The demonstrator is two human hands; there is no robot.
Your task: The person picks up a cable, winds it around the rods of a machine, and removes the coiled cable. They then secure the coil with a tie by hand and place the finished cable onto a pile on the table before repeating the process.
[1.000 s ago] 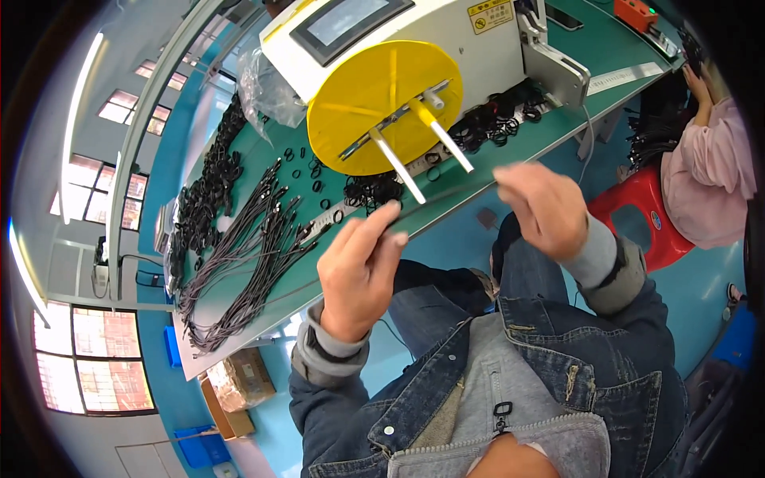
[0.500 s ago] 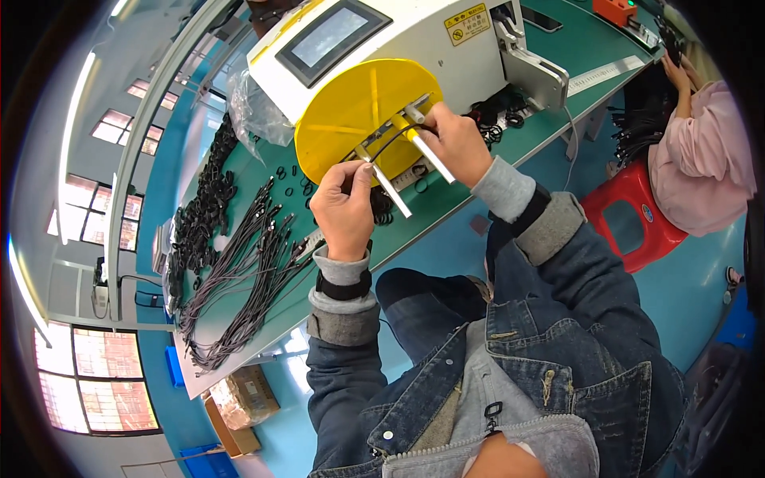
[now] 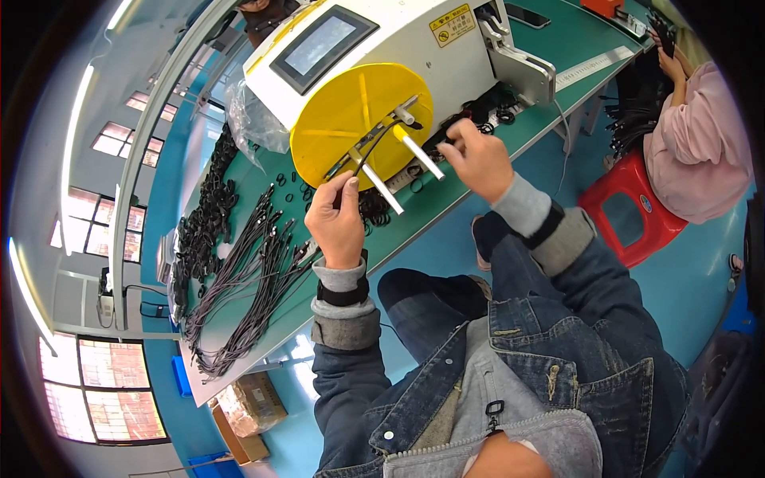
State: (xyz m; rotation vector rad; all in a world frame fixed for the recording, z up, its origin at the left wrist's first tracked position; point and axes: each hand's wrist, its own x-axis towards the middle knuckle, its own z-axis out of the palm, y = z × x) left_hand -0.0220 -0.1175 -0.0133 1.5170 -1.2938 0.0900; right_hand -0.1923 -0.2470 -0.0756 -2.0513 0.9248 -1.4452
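A black cable (image 3: 370, 150) lies across the yellow disc (image 3: 319, 127) on the front of a white machine (image 3: 414, 48). It passes by two pale metal rods (image 3: 381, 190) that stick out from the disc toward me. At the lower left rod, my left hand (image 3: 336, 219) pinches the cable between thumb and forefinger. My right hand (image 3: 478, 159) is off the disc, right of the other rod (image 3: 422, 158). Its fingers are loosely curled, thumb and forefinger apart, with nothing visible between them.
Bundled dark cables (image 3: 239, 307) and a pile of black coiled cables (image 3: 209, 211) lie on the green table, left of the machine. A steel ruler (image 3: 594, 68) and a phone (image 3: 527, 16) are at the right. Beside the table, a person in pink (image 3: 693, 143) sits on a red stool (image 3: 617, 219).
My right hand has let go at the upper rod and drawn back to the right. My left hand stays on the cable, almost in place. The view has shifted slightly.
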